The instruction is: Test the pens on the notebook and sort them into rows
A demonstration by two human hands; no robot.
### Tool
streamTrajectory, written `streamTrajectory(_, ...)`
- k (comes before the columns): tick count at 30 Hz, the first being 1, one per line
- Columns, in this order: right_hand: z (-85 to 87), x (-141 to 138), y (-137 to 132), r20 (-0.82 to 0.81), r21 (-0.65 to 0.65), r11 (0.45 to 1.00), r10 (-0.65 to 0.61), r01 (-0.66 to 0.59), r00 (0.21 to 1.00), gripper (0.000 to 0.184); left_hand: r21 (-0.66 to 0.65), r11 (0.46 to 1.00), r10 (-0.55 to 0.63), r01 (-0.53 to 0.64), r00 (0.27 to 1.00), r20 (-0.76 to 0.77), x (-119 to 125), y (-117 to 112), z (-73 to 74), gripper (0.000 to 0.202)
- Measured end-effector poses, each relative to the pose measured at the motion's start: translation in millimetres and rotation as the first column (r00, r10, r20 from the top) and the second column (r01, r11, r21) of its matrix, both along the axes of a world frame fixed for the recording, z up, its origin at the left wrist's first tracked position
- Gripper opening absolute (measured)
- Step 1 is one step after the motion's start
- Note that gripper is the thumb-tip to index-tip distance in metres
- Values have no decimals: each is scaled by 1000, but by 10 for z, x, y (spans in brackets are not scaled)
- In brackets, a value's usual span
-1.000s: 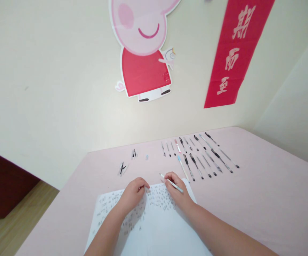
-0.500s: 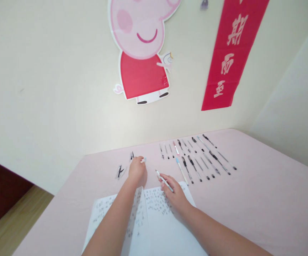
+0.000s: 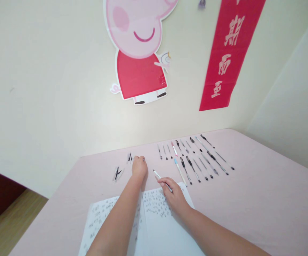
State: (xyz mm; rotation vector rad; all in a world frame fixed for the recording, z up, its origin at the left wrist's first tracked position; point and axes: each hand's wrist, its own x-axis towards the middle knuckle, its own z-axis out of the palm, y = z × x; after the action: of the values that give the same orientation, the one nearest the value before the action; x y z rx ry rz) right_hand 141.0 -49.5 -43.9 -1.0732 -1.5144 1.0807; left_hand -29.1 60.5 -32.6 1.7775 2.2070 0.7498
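Note:
My right hand (image 3: 174, 195) grips a white pen (image 3: 158, 175), its dark tip pointing up and to the left, above the right page of an open notebook (image 3: 167, 234). Handwriting covers the left page and the upper part of the right one. My left hand (image 3: 139, 166) is closed over the table beyond the notebook. Its fingertips point away from me, and whatever they hold is mostly hidden. Left of that hand lie two small piles of black and clear pen parts, a farther pile (image 3: 129, 158) and a nearer pile (image 3: 117, 173).
Several pens lie in two rows on the right: a far row with a pink pen (image 3: 174, 149) and a near row with a blue-capped pen (image 3: 180, 171). The pink table (image 3: 263, 199) meets a wall bearing a pig cutout (image 3: 142, 76) and a red banner (image 3: 223, 71).
My left hand has turned and moved slightly right; the small whitish-blue piece at its fingers is now mostly out of sight. My right hand still holds the pen. The view has shifted slightly.

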Motion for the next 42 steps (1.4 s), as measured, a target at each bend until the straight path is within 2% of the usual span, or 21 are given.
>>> streamTrajectory(7, 36, -3, -5, 4, 8, 1000, -14, 14, 1000, 24, 41, 998, 31, -42, 971, 239, -25, -75, 8, 15)
streamTrajectory(11, 30, -14, -4, -52, 3, 1000, 17, -17, 999, 28, 56, 996, 37, -72, 877, 479, -32, -135, 36, 13)
streamTrajectory(13, 20, -25, -9, -91, -18, 999, 29, -31, 995, 31, 51, 995, 33, -83, 784, 620, -17, -181, 44, 10)
streamTrajectory(18, 59, -31, -43, -112, 6, 999, 54, -54, 992, 31, 51, 992, 7, -112, 468, 884, 39, -358, 21, 6)
streamTrajectory(23, 123, -8, -77, -97, 95, 989, 121, -112, 988, 29, 57, 988, -23, -143, 225, 974, 93, -497, -24, 5)
streamTrajectory(26, 121, -2, -78, -96, 107, 987, 134, -123, 986, 29, 58, 989, -55, -138, 24, 998, 129, -529, -39, 10)
streamTrajectory(28, 112, -4, -72, -99, 105, 987, 135, -125, 986, 28, 62, 991, -70, -123, -68, 995, 148, -537, -45, 16)
streamTrajectory(33, 100, -14, -59, -114, 128, 985, 130, -115, 985, 28, 83, 992, -92, -98, -94, 991, 170, -547, -60, 28)
streamTrajectory(42, 79, -8, -57, -105, 124, 986, 121, -108, 987, 27, 44, 990, -62, -135, -132, 989, 163, -544, -39, 20)
